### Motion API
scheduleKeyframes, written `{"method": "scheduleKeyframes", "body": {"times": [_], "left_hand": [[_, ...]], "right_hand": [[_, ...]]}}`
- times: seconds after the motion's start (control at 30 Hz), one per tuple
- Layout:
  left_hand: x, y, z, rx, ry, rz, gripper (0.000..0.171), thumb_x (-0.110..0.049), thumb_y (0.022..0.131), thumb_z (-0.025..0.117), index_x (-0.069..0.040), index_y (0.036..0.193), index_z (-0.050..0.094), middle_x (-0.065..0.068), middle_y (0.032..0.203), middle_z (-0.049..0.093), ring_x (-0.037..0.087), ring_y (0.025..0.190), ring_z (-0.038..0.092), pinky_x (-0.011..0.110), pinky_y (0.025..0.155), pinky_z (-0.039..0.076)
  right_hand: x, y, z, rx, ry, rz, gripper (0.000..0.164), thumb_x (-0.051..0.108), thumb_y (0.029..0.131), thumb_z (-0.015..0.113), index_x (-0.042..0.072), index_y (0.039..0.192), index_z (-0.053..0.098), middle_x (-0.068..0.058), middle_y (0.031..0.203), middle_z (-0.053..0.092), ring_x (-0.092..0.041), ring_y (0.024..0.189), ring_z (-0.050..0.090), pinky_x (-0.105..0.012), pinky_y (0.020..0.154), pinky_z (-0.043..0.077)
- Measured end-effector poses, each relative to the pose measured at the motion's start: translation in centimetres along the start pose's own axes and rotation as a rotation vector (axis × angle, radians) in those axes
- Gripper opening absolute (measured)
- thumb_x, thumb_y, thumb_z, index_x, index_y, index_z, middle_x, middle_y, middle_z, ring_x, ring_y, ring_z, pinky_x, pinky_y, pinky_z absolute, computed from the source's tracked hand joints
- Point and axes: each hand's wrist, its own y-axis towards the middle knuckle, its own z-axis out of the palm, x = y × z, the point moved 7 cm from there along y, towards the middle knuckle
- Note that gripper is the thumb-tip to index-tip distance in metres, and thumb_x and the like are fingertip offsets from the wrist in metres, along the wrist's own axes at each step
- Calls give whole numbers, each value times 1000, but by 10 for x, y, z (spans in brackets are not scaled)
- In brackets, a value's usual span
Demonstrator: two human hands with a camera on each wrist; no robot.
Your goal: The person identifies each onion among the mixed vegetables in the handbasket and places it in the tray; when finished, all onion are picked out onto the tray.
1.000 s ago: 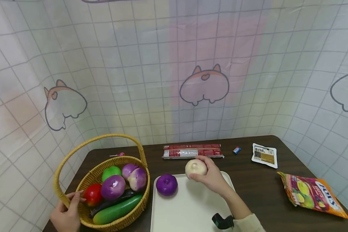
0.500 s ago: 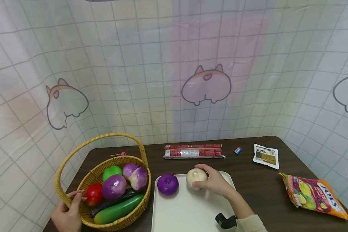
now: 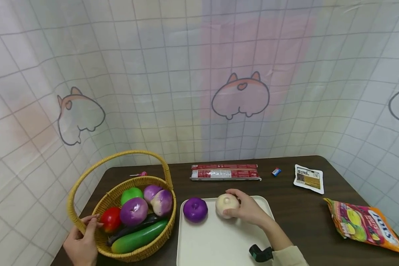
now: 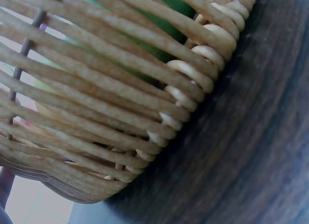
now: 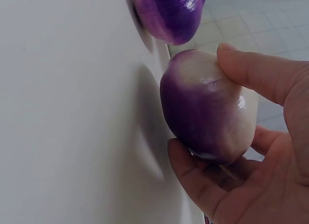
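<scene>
The white-and-purple turnip (image 3: 223, 207) is lower than a second ago, over the far part of the white tray (image 3: 212, 242), near the purple onion (image 3: 195, 210). Your right hand (image 3: 247, 210) pinches it; I can't tell if it touches down. Your left hand (image 3: 82, 242) grips the wicker basket (image 3: 169, 229).

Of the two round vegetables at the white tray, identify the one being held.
The pale-topped vegetable, gripped by the right hand. The purple-topped vegetable, to its left in the head view, is untouched.
</scene>
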Motion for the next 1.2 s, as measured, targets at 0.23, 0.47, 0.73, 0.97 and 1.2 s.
{"method": "scheduleKeyframes", "body": {"times": [0.23, 0.47, 0.73, 0.97, 1.2], "left_hand": [[-2, 0, 1, -10, 30, 5, 16, -3, 90, 68, 11, 96, 70, 5, 75, 72, 4, 56, 64, 11, 69, 49], [-3, 1, 1, -12, 65, 25, 14, -3, 90, 69, 8, 97, 72, 4, 74, 72, 4, 56, 64, 11, 67, 48], [-1, 1, 0, -11, 69, 14, 15, -4, 90, 69, 8, 97, 72, 10, 77, 73, 5, 56, 64, 11, 67, 48], [-1, 1, 0, -11, 57, -3, 16, -5, 90, 69, 9, 97, 71, 8, 78, 73, 5, 57, 64, 11, 69, 48], [-2, 1, 0, -4, 29, 5, 15, -4, 90, 69, 10, 96, 70, 2, 74, 72, 5, 58, 64, 11, 70, 48]], "right_hand": [[-2, 1, 5, 9, 1, 5, 73, 23, 74, 85, 3, 137, 53, -12, 127, 60, -22, 103, 58, -39, 84, 48], [4, 1, 10, 23, 21, -42, 72, 21, 75, 83, 1, 137, 51, -17, 129, 58, -27, 107, 59, -41, 86, 49], [5, 1, 14, 17, 1, -64, 73, 24, 76, 83, 1, 137, 51, -14, 123, 63, -21, 97, 60, -34, 78, 48], [5, 0, 16, 16, 15, -62, 71, 24, 76, 82, 1, 135, 51, -15, 124, 62, -25, 100, 62, -35, 78, 49], [5, 0, 18, 64, 17, -69, 73, 25, 79, 81, 0, 139, 48, -17, 124, 61, -25, 100, 62, -35, 78, 49]]}}
